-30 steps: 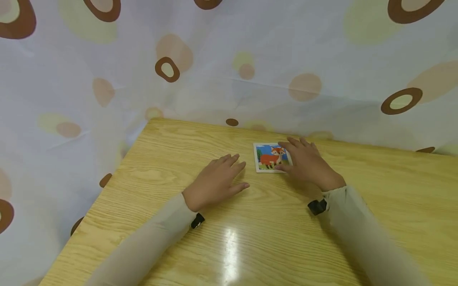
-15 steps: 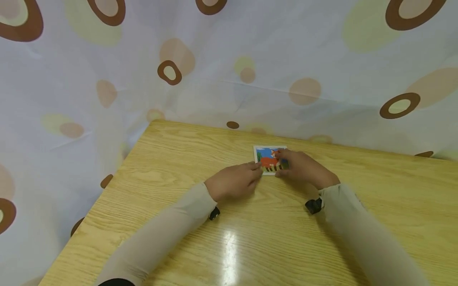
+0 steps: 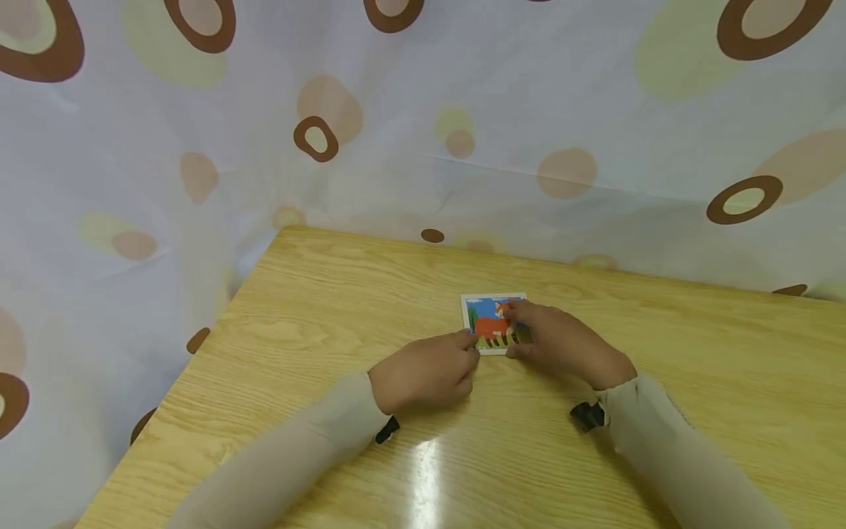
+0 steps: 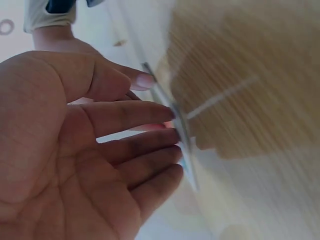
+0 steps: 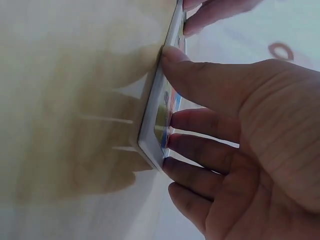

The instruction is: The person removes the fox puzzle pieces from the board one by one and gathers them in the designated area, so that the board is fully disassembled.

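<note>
A small square board with a white border and a picture of an orange fox (image 3: 490, 323) lies on the wooden table in the head view. My left hand (image 3: 429, 371) touches its left side, and in the left wrist view the fairly straight fingertips meet the face of the board (image 4: 190, 167). Over the right part lies my right hand (image 3: 571, 345), hiding some of the picture. Seen from the right wrist, its thumb (image 5: 175, 55) presses at the near edge while the other fingertips rest on the pictured face (image 5: 162, 120).
The wooden table (image 3: 317, 294) runs back to a patterned curtain (image 3: 396, 176) of brown rings and pale spots. A bright light reflection (image 3: 425, 477) shows on the tabletop near me. Both sleeved wrists carry small black devices (image 3: 588, 416).
My left hand has moved right and now touches the board's left side. My right hand has come down onto the right part, and the board has slid towards me.
</note>
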The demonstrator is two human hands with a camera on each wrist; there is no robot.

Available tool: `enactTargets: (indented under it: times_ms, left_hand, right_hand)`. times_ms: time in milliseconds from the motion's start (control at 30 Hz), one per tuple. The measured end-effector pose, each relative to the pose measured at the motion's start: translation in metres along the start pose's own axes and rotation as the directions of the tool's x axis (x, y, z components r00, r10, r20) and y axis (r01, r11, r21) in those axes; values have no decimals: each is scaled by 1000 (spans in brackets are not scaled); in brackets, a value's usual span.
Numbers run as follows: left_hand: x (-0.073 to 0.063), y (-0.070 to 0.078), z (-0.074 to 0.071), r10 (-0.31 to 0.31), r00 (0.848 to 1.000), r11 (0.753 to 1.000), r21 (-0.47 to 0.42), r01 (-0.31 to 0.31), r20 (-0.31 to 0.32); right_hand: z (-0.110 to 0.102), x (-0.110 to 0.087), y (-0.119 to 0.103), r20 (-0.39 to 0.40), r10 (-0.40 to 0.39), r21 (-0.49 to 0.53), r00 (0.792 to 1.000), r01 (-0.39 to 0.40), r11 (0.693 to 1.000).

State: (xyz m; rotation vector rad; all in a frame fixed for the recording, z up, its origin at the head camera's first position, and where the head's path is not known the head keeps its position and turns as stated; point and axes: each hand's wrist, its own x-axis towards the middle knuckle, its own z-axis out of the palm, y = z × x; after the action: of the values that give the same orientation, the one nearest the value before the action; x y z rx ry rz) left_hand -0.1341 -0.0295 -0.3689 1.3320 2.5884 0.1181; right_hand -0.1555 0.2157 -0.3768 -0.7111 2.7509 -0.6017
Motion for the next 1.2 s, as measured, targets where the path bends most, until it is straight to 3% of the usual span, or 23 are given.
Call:
enactTargets:
  times_ms: [200,400,600,733,967,1200]
  left_hand:
    - [-19,16,-1,14,1000,1000,-8,-14,-10]
    - [-38,29,0,56,998,994,96,-55,-16]
    - [-48,35,5,67,997,981,186,-57,-46]
    - [-54,35,10,86,994,974,214,-69,-72]
    - [-77,31,15,40,997,984,177,-28,-67]
    - [-83,37,19,68,994,989,137,-56,-85]
  right_hand:
    - [14,-20,-18,-11,-59,-86,998,58,995]
    - [23,-36,-36,-20,-124,-144,992,120,982]
    - [21,-36,-45,-48,-213,-213,976,198,957]
    - [17,-37,-52,-16,-192,-210,981,184,960]
    - [26,-42,-67,37,-199,-214,979,202,956]
    - [32,-39,-75,-19,-277,-240,961,265,934]
